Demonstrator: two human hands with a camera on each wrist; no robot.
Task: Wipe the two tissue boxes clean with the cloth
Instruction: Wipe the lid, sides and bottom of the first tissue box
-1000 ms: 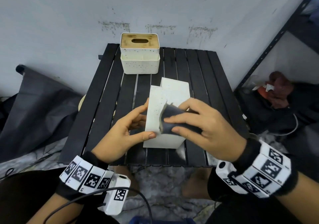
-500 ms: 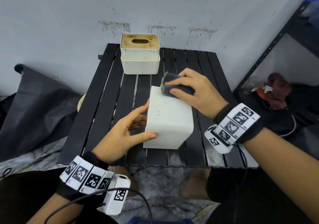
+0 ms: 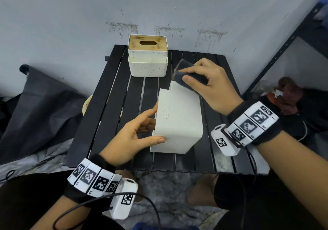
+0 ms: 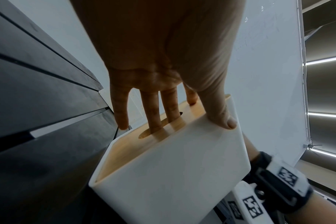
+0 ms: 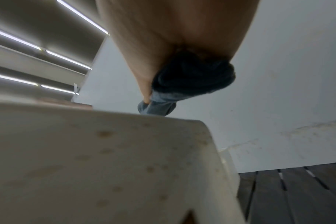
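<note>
A white tissue box [image 3: 179, 121] lies tipped on its side in the middle of the black slatted table [image 3: 110, 95], with a few brown specks on its upper face. My left hand [image 3: 140, 132] grips it: the thumb [image 4: 220, 116] lies over its near edge and the fingers [image 4: 153, 112] press on its wooden lid [image 4: 144, 144]. My right hand [image 3: 211, 86] grips a dark folded cloth [image 3: 186, 73] at the box's far end; the cloth [image 5: 192, 78] shows bunched under the palm above the box [image 5: 105, 166]. A second speckled white tissue box [image 3: 148, 57] with a wooden lid stands upright at the table's back edge.
A pale wall rises right behind the table. A dark metal shelf frame [image 3: 284, 49] stands at the right with a reddish bundle [image 3: 287, 95] at its foot. Dark sheeting [image 3: 39, 105] lies on the floor at the left. A round pale object [image 3: 87, 104] peeks from under the table's left side.
My right hand has swept the cloth from the box's near part along its top to the far end. The left hand and the box have stayed put.
</note>
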